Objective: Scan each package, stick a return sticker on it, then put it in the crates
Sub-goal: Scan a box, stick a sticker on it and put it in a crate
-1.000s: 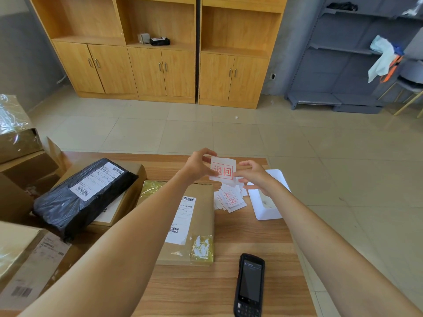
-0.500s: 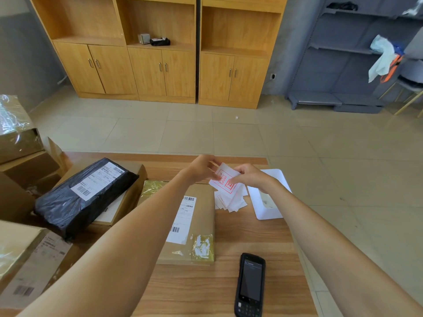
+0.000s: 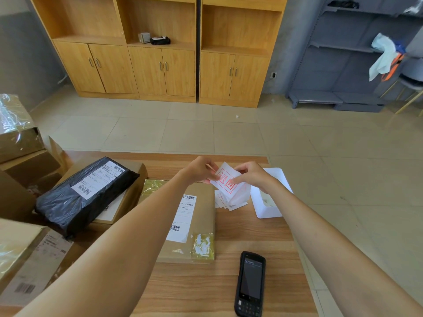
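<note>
Now pinching white red-stamped return sticker (image 3: 226,182) between left hand (image 3: 201,170) and right hand (image 3: 249,176), at twelve o'clock above wooden desk (image 3: 206,287), risking curling onto itself if peeled askew.

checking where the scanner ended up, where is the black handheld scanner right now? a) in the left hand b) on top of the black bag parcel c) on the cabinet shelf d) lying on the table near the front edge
d: the handheld scanner lies flat on the wooden table, while the left hand and right hand hold a return sticker.
</note>
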`<action>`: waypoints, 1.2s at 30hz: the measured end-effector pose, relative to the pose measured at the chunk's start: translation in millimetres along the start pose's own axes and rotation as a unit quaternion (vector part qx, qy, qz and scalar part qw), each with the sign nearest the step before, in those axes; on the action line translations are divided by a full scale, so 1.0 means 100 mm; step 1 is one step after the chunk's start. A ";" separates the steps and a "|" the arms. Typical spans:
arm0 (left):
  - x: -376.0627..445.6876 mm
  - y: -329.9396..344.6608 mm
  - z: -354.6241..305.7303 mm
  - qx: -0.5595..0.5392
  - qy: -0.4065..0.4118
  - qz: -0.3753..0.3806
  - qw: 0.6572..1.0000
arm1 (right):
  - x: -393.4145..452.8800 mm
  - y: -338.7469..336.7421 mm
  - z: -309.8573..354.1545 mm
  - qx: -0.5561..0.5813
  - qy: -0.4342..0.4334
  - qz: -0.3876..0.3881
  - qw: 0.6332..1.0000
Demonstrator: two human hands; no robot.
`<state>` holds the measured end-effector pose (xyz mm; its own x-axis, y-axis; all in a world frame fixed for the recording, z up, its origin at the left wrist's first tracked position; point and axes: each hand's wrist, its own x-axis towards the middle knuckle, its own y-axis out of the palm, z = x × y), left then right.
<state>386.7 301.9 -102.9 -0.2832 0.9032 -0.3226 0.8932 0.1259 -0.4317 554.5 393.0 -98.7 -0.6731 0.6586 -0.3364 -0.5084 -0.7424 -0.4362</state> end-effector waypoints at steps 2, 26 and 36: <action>0.00 0.00 -0.01 0.003 -0.003 0.000 1.000 | 0.00 0.00 0.00 0.000 0.004 0.004 1.000; 0.05 -0.03 0.06 0.041 -0.034 -0.054 0.997 | 0.05 0.00 0.04 0.016 0.018 0.008 1.000; 0.12 -0.07 0.08 0.101 -0.044 -0.095 0.989 | 0.03 -0.02 0.06 0.058 -0.008 -0.019 0.998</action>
<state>374.2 308.7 -110.7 -0.4763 0.8311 -0.2872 0.7359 0.1979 -0.6475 550.1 395.6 -94.1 -0.6596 0.6858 -0.3078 -0.5924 -0.7263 -0.3487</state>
